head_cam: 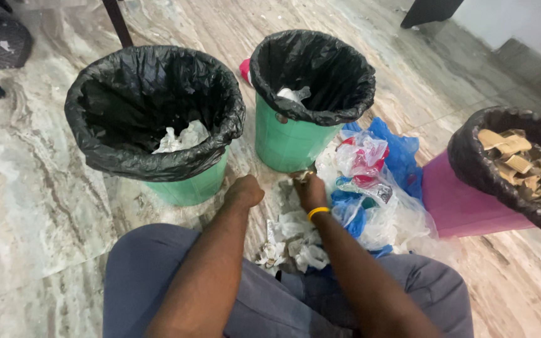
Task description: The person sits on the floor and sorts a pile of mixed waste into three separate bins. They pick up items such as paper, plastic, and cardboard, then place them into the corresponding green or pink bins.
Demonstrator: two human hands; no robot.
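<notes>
On floor between knees: crumpled paper scraps (292, 241), light, soft, tear-prone; take by bunched fold. Right hand (310, 189) pinches small scrap (302, 176) beside green bin (286, 141). Left hand (243, 191) fisted, holds nothing visible

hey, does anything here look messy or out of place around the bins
Yes. Crumpled white paper scraps and a heap of blue, red and clear plastic bags lie loose on the floor between the bins instead of inside them. The right hand is picking among them.
</notes>
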